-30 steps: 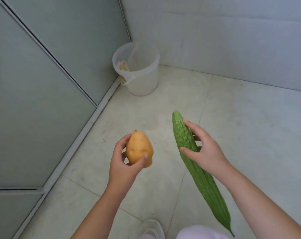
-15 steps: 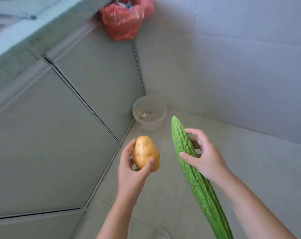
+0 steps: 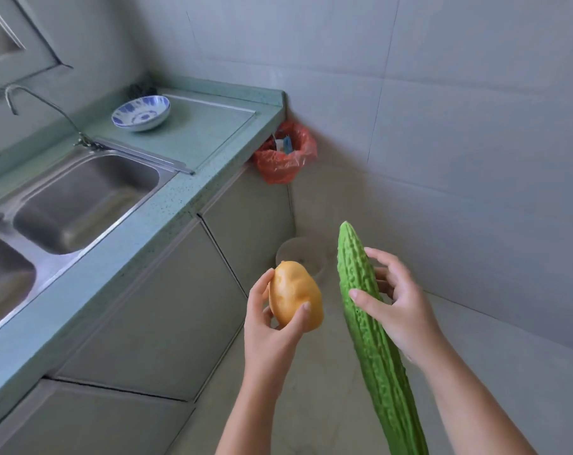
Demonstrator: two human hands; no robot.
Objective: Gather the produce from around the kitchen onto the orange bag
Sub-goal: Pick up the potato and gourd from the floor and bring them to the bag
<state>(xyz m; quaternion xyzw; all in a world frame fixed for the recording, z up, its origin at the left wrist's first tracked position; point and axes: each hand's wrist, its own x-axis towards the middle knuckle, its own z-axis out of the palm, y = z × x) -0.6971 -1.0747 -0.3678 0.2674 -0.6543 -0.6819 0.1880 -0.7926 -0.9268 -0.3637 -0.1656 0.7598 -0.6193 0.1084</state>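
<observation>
My left hand (image 3: 272, 326) grips a yellow-brown potato (image 3: 295, 295) between thumb and fingers, held at mid-height in front of the cabinets. My right hand (image 3: 398, 303) holds a long bumpy green bitter gourd (image 3: 370, 339) near its upper third; the gourd points up and runs down past the frame's bottom edge. A red-orange plastic bag (image 3: 283, 156) hangs at the far end of the counter, with small items inside. No flat orange bag is in view.
A green counter (image 3: 167, 205) with a double steel sink (image 3: 81, 198) and tap (image 3: 42, 106) runs along the left. A blue-and-white bowl (image 3: 140, 113) sits on the counter. A translucent bucket (image 3: 300, 254) stands on the floor in the corner, partly behind the potato. Tiled walls close the right side.
The view has risen from the floor to the counter, sink and bowl. Both hands keep the same hold on the potato and the gourd.
</observation>
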